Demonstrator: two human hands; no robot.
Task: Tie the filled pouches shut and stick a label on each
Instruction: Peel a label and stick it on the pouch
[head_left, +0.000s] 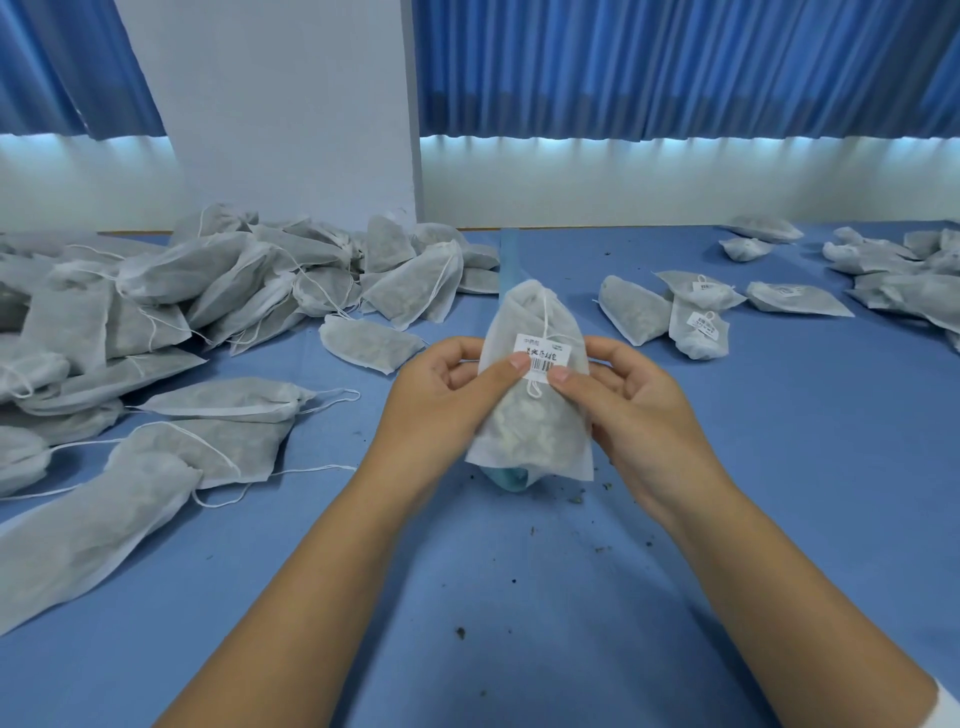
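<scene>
A filled white fabric pouch (535, 415) is held upright above the blue table, its drawstring top pulled shut. A white barcode label (543, 356) sits on its front, over the hanging string. My left hand (447, 387) grips the pouch's left side, thumb pressing the label's lower left corner. My right hand (623, 395) grips the right side, thumb pressing the label's lower right edge. Something teal (511, 478) shows under the pouch's bottom edge, mostly hidden.
A large heap of unlabelled filled pouches (171, 322) with loose strings covers the left of the blue table (519, 597). Labelled pouches (696, 317) lie at the right, more pouches (904, 275) at the far right. Dark crumbs dot the table. Blue curtains hang behind.
</scene>
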